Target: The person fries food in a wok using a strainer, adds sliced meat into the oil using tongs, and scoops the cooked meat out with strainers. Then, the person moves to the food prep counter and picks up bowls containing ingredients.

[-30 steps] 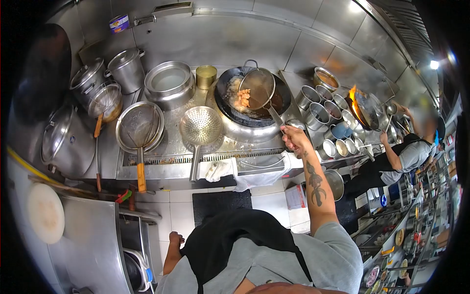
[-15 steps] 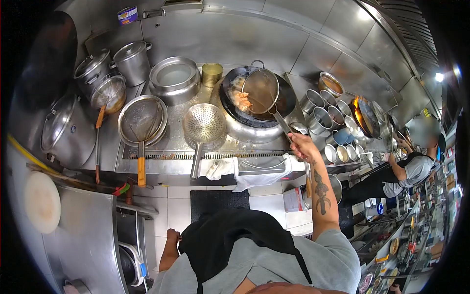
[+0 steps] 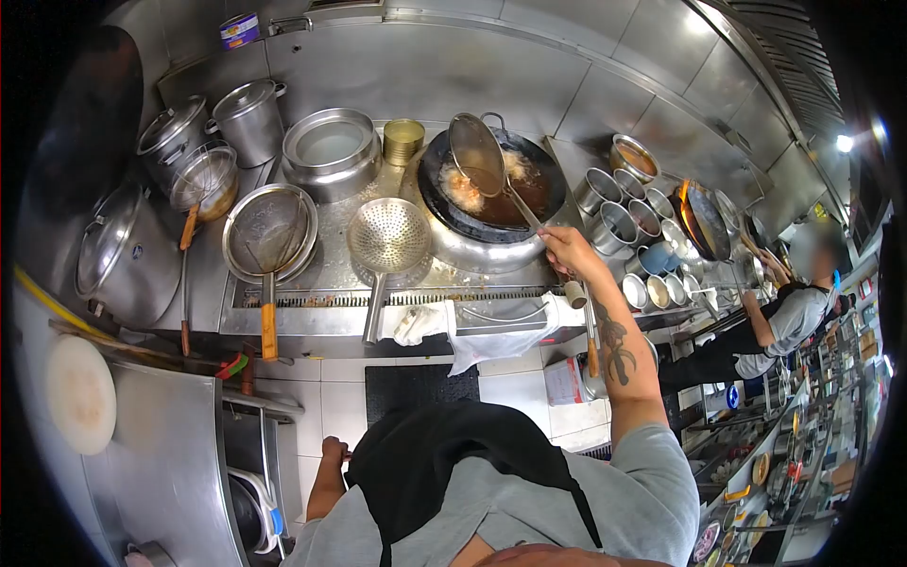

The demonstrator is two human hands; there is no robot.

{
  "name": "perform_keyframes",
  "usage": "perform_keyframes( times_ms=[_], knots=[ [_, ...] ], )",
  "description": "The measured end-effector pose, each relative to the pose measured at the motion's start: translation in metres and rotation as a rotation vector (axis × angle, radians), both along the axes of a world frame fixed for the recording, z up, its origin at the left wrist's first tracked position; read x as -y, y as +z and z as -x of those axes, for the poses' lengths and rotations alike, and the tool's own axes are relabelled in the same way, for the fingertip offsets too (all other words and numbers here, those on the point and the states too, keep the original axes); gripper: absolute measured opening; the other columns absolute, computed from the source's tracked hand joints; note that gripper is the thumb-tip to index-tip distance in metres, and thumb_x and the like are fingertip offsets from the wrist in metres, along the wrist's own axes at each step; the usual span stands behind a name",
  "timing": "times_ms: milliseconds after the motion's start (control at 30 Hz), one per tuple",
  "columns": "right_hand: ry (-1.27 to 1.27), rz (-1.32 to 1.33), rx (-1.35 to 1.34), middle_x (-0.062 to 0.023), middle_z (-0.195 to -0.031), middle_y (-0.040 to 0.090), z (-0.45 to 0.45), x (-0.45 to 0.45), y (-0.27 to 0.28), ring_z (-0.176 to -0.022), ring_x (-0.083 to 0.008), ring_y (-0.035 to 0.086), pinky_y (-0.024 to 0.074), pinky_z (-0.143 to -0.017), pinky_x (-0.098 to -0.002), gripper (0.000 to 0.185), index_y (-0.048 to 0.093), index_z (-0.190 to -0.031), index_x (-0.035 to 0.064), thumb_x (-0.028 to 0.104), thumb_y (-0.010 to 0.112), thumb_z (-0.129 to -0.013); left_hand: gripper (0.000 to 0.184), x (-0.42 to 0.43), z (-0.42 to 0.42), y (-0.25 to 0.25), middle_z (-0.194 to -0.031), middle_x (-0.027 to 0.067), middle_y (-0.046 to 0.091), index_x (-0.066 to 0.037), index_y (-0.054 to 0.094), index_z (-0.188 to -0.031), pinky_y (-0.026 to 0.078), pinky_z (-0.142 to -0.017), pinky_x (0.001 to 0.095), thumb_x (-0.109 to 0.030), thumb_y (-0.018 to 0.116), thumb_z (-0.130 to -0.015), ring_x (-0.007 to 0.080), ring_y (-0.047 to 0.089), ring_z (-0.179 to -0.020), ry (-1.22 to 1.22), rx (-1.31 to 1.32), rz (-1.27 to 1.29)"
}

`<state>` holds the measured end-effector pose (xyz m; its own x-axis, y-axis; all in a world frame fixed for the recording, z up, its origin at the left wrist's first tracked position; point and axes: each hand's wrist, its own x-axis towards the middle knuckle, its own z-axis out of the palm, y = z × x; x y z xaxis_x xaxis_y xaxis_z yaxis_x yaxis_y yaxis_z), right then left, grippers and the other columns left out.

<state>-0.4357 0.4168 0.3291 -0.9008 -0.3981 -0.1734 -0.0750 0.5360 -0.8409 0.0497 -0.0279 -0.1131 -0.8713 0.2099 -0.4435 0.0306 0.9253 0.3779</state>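
My right hand [image 3: 569, 252] is closed around the handle of a round mesh strainer [image 3: 478, 151]. The strainer is tilted over a black wok [image 3: 425, 200], its lower rim near the pale, battered-looking food [image 3: 462, 192] frying in brown oil [image 3: 529, 194]. Bubbles surround the food, and another bubbling patch shows behind the strainer. My left hand [image 3: 334, 448] hangs low at my side by the black apron [image 3: 425, 454], away from the stove. Its fingers are too small and partly hidden to read.
A perforated ladle [image 3: 390, 234] and a wood-handled strainer [image 3: 269, 231] rest left of the wok. Lidded pots [image 3: 248, 128] stand at the back left. Several metal cups [image 3: 614, 225] crowd the right side, near a flaming wok [image 3: 707, 223]. Farther right, a co-worker [image 3: 789, 317] stands.
My right hand has moved slightly left and toward the wok. The strainer has shifted left and turned more edge-on, uncovering more oil and a second bubbling patch.
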Motion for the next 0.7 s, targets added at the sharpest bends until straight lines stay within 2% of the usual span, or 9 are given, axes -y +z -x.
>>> perform_keyframes(
  times_ms=[233,333,533,633,700],
  knots=[
    [-0.085,0.166,0.120,0.0003,-0.057,0.048,-0.003,0.004,0.011,-0.037,-0.0067,0.038,0.0273,-0.034,-0.0227,0.029,0.053,-0.121,0.0027,0.014,0.047,-0.096,0.005,-0.002,-0.009,-0.002,-0.067,0.0218,0.062,0.001,0.052,-0.076,0.054,-0.041,0.0419,0.004,0.049,-0.079,0.0304,0.064,-0.054,0.019,-0.006,-0.019],
    [-0.059,0.095,0.069,0.0000,-0.058,0.048,-0.001,0.003,0.009,-0.038,-0.0080,0.040,0.0280,-0.034,-0.0248,0.035,0.053,-0.123,0.0017,0.019,0.049,-0.093,0.005,-0.002,-0.010,-0.003,-0.068,0.0219,0.062,0.001,0.052,-0.076,0.054,-0.041,0.0420,0.005,0.049,-0.078,0.0306,0.064,-0.054,0.037,0.024,-0.015],
    [-0.059,0.031,-0.037,-0.0008,-0.058,0.050,-0.022,-0.003,0.023,-0.038,-0.0087,0.041,0.0286,-0.034,-0.0254,0.032,0.058,-0.117,0.0009,0.020,0.049,-0.092,0.005,-0.002,-0.010,-0.004,-0.068,0.0220,0.061,0.001,0.052,-0.076,0.054,-0.041,0.0421,0.005,0.049,-0.078,0.0308,0.064,-0.054,0.088,0.070,-0.023],
    [-0.056,-0.021,0.037,0.0009,-0.056,0.048,-0.024,0.004,0.029,-0.036,-0.0072,0.039,0.0267,-0.032,-0.0240,0.029,0.057,-0.117,0.0025,0.014,0.047,-0.093,0.005,-0.002,-0.006,-0.004,-0.068,0.0220,0.061,0.002,0.051,-0.077,0.054,-0.041,0.0422,0.006,0.049,-0.078,0.0309,0.064,-0.054,0.116,0.097,-0.035],
    [-0.046,-0.046,0.015,0.0006,-0.057,0.048,-0.006,0.009,0.008,-0.036,-0.0074,0.040,0.0270,-0.032,-0.0241,0.030,0.057,-0.118,0.0021,0.014,0.047,-0.092,0.005,-0.002,0.001,-0.001,-0.068,0.0220,0.061,0.002,0.051,-0.077,0.055,-0.041,0.0423,0.006,0.049,-0.077,0.0310,0.064,-0.054,0.143,0.117,-0.047]
  ],
)
